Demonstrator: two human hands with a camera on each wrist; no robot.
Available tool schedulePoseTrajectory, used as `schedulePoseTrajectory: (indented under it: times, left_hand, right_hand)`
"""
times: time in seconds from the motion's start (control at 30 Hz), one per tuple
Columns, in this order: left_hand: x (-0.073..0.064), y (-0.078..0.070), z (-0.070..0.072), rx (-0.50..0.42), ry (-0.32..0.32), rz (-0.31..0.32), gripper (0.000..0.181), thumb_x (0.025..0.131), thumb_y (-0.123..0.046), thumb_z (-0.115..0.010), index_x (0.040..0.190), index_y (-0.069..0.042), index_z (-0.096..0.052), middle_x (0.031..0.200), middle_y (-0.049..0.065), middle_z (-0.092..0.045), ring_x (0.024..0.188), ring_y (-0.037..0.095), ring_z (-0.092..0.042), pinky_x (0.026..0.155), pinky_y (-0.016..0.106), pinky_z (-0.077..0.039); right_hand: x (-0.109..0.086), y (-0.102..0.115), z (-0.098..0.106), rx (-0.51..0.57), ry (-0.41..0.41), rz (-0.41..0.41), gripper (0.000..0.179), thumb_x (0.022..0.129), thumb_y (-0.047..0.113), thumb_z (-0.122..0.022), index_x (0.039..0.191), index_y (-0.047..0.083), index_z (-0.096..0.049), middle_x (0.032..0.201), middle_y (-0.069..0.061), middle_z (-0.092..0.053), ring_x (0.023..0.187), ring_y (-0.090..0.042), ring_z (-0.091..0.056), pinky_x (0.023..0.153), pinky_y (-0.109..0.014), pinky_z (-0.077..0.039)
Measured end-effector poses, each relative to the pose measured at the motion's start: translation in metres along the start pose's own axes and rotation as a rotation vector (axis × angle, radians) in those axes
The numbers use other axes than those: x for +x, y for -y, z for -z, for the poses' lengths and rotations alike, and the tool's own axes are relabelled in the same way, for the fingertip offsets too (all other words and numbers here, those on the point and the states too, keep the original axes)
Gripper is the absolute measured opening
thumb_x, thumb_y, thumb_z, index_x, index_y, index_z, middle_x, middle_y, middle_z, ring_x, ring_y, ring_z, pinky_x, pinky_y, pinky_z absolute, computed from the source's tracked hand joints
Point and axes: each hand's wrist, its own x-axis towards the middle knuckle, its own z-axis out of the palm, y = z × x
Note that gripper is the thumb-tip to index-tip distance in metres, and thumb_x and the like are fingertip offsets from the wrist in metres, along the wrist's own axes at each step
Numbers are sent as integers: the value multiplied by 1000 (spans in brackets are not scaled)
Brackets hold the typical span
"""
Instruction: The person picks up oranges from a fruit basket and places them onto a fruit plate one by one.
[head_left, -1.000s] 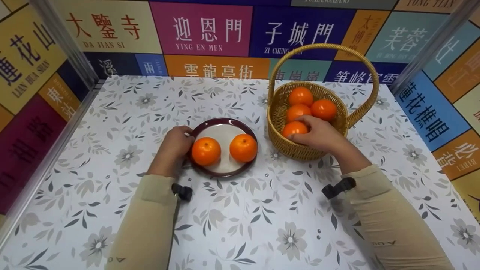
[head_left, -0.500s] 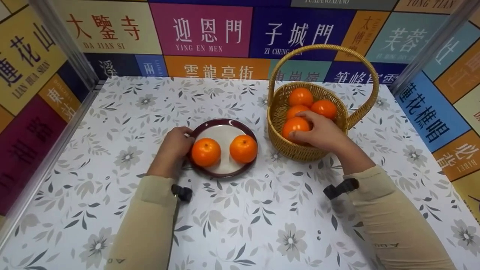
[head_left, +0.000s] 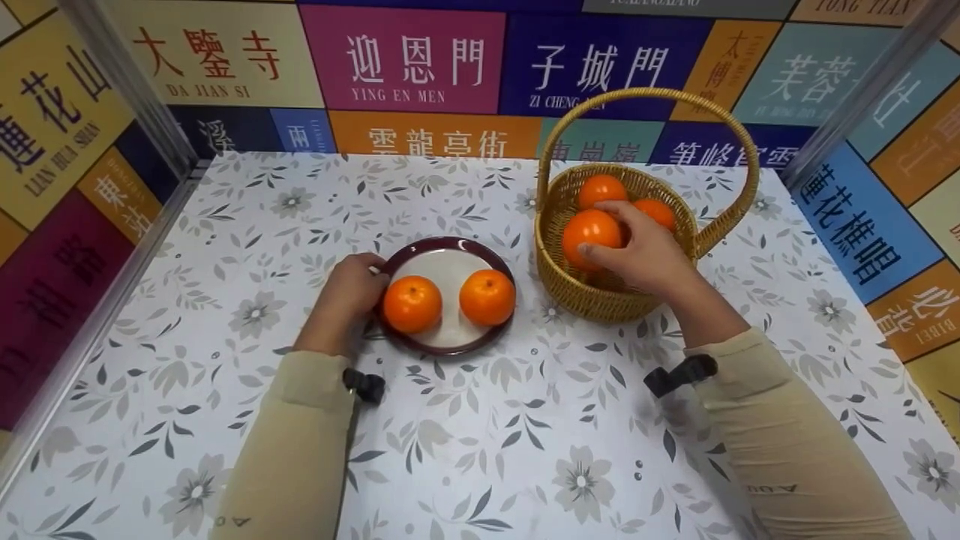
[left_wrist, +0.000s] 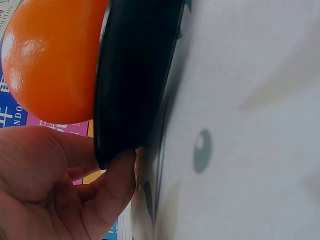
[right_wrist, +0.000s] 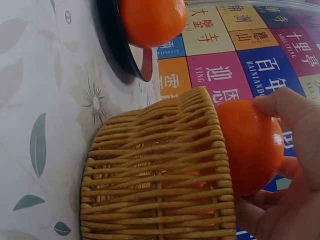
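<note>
My right hand (head_left: 651, 251) grips an orange (head_left: 591, 238) at the mouth of the wicker basket (head_left: 600, 304), thumb on the near side and fingers behind. In the right wrist view the held orange (right_wrist: 249, 145) stands partly above the basket's rim. Behind it lie another orange (head_left: 602, 192) and one partly covered by the hand, an orange (head_left: 656, 213) at the right. My left hand (head_left: 352, 283) pinches the left rim of a plate (head_left: 448, 349) with a dark red border. On the plate sit a left orange (head_left: 412, 304) and a right orange (head_left: 487, 298).
The basket's tall arched handle (head_left: 651, 91) rises over its right and back. A table with a floral cloth (head_left: 450, 450) carries everything. Panels with large lettering (head_left: 416, 67) stand along the back and both sides. Black wrist cameras sit on both cuffs.
My right hand has lifted the front orange up from low in the basket, tipping slightly back; it now covers the orange behind. The left hand and plate have stayed put.
</note>
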Motion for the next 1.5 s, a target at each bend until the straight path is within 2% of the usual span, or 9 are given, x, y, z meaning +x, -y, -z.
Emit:
schedulePoseTrajectory:
  times: [0.17, 0.3, 0.47, 0.7, 0.87, 0.97, 1.1, 1.3, 1.5]
  left_hand:
    - [-2, -1, 1, -53, 7, 36, 32, 100, -14, -54, 128, -5, -65, 131, 16, -64, 113, 32, -57, 101, 42, -47]
    - [-3, -1, 0, -94, 5, 52, 30, 100, -12, -54, 126, -5, -66, 130, 15, -63, 113, 31, -56, 100, 41, -47]
    - [-3, -2, -1, -121, 2, 55, 29, 100, -11, -54, 126, -4, -66, 132, 15, -62, 116, 31, -55, 102, 41, -47]
    - [-2, -1, -2, -70, -13, 29, 29, 101, -12, -53, 126, -4, -66, 130, 17, -63, 114, 31, -57, 98, 40, -48]
    - [-2, -3, -2, -136, -1, 67, 28, 100, -10, -53, 124, -4, -66, 129, 16, -62, 111, 31, -57, 89, 37, -51]
    - [-2, -3, -2, -166, -2, 84, 27, 100, -9, -53, 122, -4, -66, 130, 14, -61, 111, 30, -57, 88, 35, -51]
    - [-3, -3, -2, -172, -4, 86, 27, 100, -8, -54, 123, -4, -66, 131, 14, -61, 114, 30, -56, 91, 36, -50]
    - [-3, -4, -2, -161, 6, 89, 25, 101, -10, -54, 123, -5, -66, 132, 14, -60, 115, 31, -55, 96, 39, -49]
    - [-4, -4, 0, -111, 10, 74, 28, 102, -12, -53, 125, -5, -66, 133, 14, -61, 116, 31, -55, 101, 41, -48]
  right_hand:
    - [2, 5, -5, 89, -33, 20, 73, 91, 42, -76, 154, 27, -44, 156, -13, -45, 134, -40, -50, 112, -65, -42]
    - [4, 11, -10, 167, -47, 45, 73, 92, 38, -78, 155, 25, -43, 156, -10, -45, 135, -36, -51, 112, -59, -44]
    - [8, 18, -17, 193, -54, 57, 74, 91, 38, -79, 156, 28, -43, 157, -7, -44, 132, -33, -52, 109, -55, -48]
    - [13, 26, -28, 227, -52, 77, 78, 90, 41, -80, 156, 28, -42, 160, -6, -42, 131, -34, -54, 108, -53, -50]
    - [18, 32, -37, 219, -55, 94, 79, 89, 44, -80, 156, 29, -42, 159, -3, -43, 131, -31, -53, 110, -52, -48]
    - [20, 35, -43, 214, -61, 116, 78, 89, 43, -81, 155, 28, -43, 157, -2, -46, 130, -29, -54, 109, -51, -49]
    - [24, 39, -52, 204, -54, 134, 77, 89, 41, -81, 155, 28, -44, 156, -2, -47, 132, -27, -54, 110, -51, -49]
    - [25, 47, -62, 160, -33, 154, 78, 89, 44, -81, 155, 29, -43, 161, -3, -40, 139, -27, -49, 114, -52, -44]
    - [26, 51, -72, 138, -25, 186, 78, 88, 44, -81, 155, 28, -44, 161, -4, -40, 141, -27, -46, 115, -54, -43]
